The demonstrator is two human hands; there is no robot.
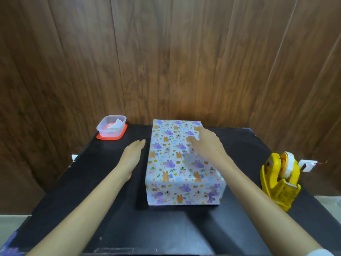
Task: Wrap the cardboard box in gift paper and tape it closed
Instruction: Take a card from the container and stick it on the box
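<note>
The box [173,159] stands in the middle of the black table [110,209], covered all over in white gift paper printed with purple and orange animals. My right hand [206,143] lies flat on the far right part of its top, fingers spread and pointing away. My left hand [133,151] is flat and held edge-on just left of the box, close to its left side, holding nothing. A yellow tape dispenser [278,180] with a white tape roll stands at the right edge of the table.
A clear plastic container [111,128] on a red lid sits at the far left corner of the table, with paper scraps inside. A wood-panelled wall rises right behind the table. A small white object [307,166] lies beyond the dispenser.
</note>
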